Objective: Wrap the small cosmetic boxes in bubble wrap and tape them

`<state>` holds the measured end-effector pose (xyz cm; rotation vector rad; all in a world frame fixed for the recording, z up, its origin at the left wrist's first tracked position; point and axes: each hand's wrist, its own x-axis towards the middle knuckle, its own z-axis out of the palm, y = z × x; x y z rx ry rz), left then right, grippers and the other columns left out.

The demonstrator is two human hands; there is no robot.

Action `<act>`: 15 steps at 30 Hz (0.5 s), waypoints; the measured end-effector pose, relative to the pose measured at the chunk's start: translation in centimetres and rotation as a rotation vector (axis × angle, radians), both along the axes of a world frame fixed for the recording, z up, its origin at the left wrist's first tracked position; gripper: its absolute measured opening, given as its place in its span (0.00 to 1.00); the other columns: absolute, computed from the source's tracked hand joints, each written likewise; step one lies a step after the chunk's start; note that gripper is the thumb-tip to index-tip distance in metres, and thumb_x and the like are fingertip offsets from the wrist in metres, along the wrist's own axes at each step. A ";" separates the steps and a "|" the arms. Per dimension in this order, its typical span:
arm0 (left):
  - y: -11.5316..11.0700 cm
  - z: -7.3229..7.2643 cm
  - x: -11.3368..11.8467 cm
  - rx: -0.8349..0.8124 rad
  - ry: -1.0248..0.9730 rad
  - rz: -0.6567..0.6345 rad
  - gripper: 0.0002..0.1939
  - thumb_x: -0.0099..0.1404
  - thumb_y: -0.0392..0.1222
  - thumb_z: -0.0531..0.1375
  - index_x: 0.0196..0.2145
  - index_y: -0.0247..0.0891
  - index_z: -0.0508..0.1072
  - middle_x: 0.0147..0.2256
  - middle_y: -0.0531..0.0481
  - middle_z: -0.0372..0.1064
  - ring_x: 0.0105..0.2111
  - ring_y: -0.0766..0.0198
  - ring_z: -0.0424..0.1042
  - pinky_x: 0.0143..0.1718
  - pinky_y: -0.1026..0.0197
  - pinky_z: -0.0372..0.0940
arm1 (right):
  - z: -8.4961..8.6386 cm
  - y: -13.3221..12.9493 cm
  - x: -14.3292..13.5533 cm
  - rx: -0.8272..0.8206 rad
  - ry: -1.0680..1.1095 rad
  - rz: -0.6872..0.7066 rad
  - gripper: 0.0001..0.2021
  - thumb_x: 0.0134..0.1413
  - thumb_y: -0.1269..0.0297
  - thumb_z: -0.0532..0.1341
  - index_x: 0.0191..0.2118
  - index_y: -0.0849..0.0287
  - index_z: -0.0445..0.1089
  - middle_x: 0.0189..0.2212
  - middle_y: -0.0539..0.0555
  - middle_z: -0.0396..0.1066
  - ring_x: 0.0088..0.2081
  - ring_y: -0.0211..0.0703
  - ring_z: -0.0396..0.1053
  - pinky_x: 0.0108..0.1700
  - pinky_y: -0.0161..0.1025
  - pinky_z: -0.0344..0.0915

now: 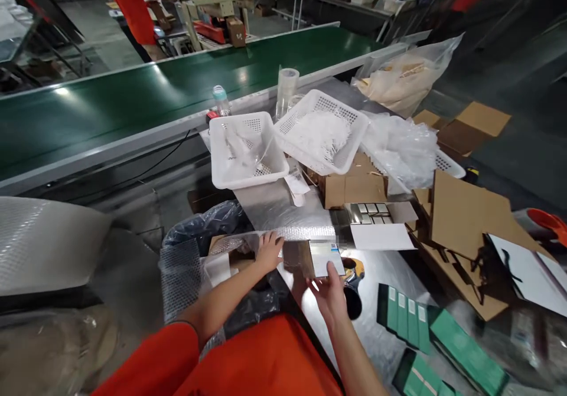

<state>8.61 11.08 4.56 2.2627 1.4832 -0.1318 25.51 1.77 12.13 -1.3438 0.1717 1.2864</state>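
My right hand [328, 294] grips a small flat box [325, 260] with a white label, thumb on top and fingers at its near edge and underneath. Brown card or wrapping shows along the box's left side. To the left, my left hand [269, 252] lies on clear bubble wrap [234, 242] with its fingers stretched forward. This wrap runs across the table edge and hangs down over a dark-lined bin. Just right of the box stands a tape dispenser [353, 269], yellow and black, partly hidden by my right hand.
White baskets [248, 174] hold plastic pieces at the back. An open carton [383, 236] contains small boxes. Green boxes [467, 346] lie at the right, near cardboard pieces [469, 213]. Beyond the table runs a green conveyor [177, 89]; a person [126, 6] stands behind it.
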 end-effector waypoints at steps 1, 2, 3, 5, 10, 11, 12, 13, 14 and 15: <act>0.1 0.1 -0.1 -0.009 -0.006 0.007 0.36 0.59 0.43 0.67 0.64 0.41 0.64 0.67 0.37 0.53 0.66 0.41 0.52 0.64 0.40 0.52 | -0.5 1.0 -0.2 -0.015 -0.051 -0.007 0.32 0.32 0.49 0.75 0.42 0.51 0.60 0.24 0.39 0.70 0.23 0.35 0.68 0.30 0.38 0.70; 0.2 0.3 -0.1 -0.020 -0.009 0.016 0.37 0.59 0.43 0.68 0.64 0.42 0.63 0.67 0.37 0.52 0.66 0.41 0.51 0.64 0.40 0.51 | -1.0 1.9 -0.5 -0.041 -0.091 -0.014 0.34 0.31 0.49 0.76 0.43 0.50 0.59 0.24 0.38 0.69 0.22 0.34 0.67 0.29 0.37 0.69; 0.4 0.4 -0.1 -0.033 -0.009 0.028 0.38 0.59 0.44 0.68 0.65 0.43 0.62 0.68 0.37 0.52 0.66 0.41 0.51 0.65 0.39 0.50 | -1.4 2.7 -0.6 -0.070 -0.120 -0.017 0.36 0.29 0.48 0.76 0.44 0.49 0.57 0.24 0.37 0.68 0.22 0.34 0.67 0.27 0.35 0.68; 0.6 0.6 0.0 -0.065 -0.004 0.052 0.41 0.57 0.45 0.69 0.66 0.43 0.60 0.68 0.37 0.50 0.66 0.40 0.50 0.65 0.39 0.50 | -2.0 3.9 -1.0 -0.105 -0.157 -0.005 0.39 0.29 0.48 0.76 0.46 0.48 0.55 0.26 0.38 0.67 0.22 0.35 0.67 0.25 0.34 0.67; 1.2 0.1 0.3 -0.092 -0.006 0.066 0.48 0.53 0.47 0.72 0.67 0.41 0.58 0.68 0.37 0.50 0.65 0.39 0.50 0.64 0.39 0.50 | -3.2 5.2 -2.1 -0.093 -0.189 -0.003 0.38 0.31 0.48 0.75 0.46 0.49 0.53 0.31 0.42 0.69 0.26 0.36 0.70 0.27 0.35 0.70; 1.3 -0.1 0.3 -0.085 -0.009 0.066 0.48 0.52 0.47 0.72 0.67 0.41 0.58 0.68 0.37 0.50 0.65 0.39 0.50 0.64 0.39 0.50 | -3.4 5.2 -2.3 -0.083 -0.195 -0.007 0.38 0.32 0.48 0.74 0.46 0.50 0.54 0.31 0.42 0.70 0.27 0.36 0.71 0.28 0.35 0.71; 1.3 -0.3 0.3 -0.082 -0.012 0.067 0.48 0.52 0.47 0.72 0.67 0.42 0.58 0.68 0.38 0.50 0.65 0.40 0.50 0.64 0.39 0.50 | -3.6 5.2 -2.5 -0.078 -0.203 -0.011 0.37 0.32 0.47 0.74 0.46 0.50 0.55 0.32 0.43 0.70 0.27 0.37 0.71 0.28 0.36 0.71; 1.3 -0.4 0.3 -0.083 -0.016 0.068 0.48 0.52 0.47 0.72 0.67 0.42 0.58 0.68 0.39 0.50 0.65 0.40 0.51 0.64 0.39 0.50 | -3.9 5.2 -2.5 -0.082 -0.213 -0.016 0.36 0.32 0.46 0.74 0.46 0.51 0.56 0.32 0.44 0.71 0.28 0.37 0.71 0.29 0.36 0.71; 1.3 -0.4 0.3 -0.088 -0.018 0.071 0.48 0.52 0.46 0.72 0.67 0.43 0.58 0.68 0.39 0.50 0.65 0.40 0.50 0.64 0.39 0.50 | -4.1 5.2 -2.5 -0.091 -0.228 -0.019 0.35 0.33 0.45 0.73 0.46 0.51 0.57 0.33 0.44 0.71 0.29 0.37 0.71 0.29 0.36 0.71; 1.3 -0.4 0.3 -0.095 -0.018 0.075 0.48 0.52 0.46 0.72 0.67 0.44 0.58 0.68 0.40 0.50 0.65 0.40 0.50 0.64 0.39 0.50 | -4.3 5.2 -2.4 -0.105 -0.252 -0.015 0.35 0.33 0.45 0.72 0.45 0.52 0.58 0.34 0.46 0.71 0.30 0.38 0.72 0.29 0.36 0.71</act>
